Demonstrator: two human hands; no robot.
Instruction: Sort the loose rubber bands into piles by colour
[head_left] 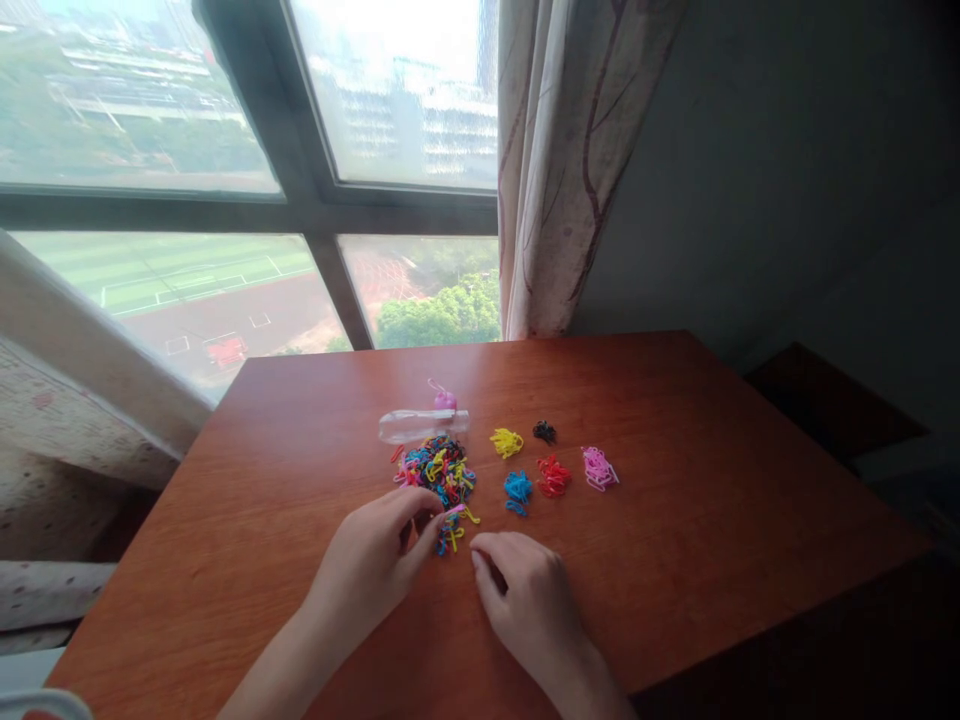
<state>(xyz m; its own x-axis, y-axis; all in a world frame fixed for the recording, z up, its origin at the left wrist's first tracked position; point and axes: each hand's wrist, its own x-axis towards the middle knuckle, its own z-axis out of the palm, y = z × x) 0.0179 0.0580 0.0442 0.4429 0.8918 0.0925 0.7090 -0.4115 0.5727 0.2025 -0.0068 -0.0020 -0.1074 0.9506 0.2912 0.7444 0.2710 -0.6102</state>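
Observation:
My left hand (390, 535) is at the near edge of a mixed pile of small plastic stitch markers (442, 468), shaped like safety pins in several colours. Its thumb and index finger are pinched on a pink stitch marker (455, 510). A few blue and yellow markers (451, 538) lie loose just beyond those fingertips. To the right, my right hand (529, 580) rests low over the table with its fingers curled and thumb near the index finger. Whatever it may hold is hidden. Single-colour heaps lie beyond it: blue (517, 488), red (553, 476), yellow (507, 442), black (544, 432) and pink (600, 468).
Behind the mixed pile, a clear plastic bottle (420, 427) lies on its side, with a purple-pink cap (445, 400) and loop behind it. The brown wooden table (712, 500) meets a window with curtains (555, 200). A white rounded rim (52, 703) shows at bottom left.

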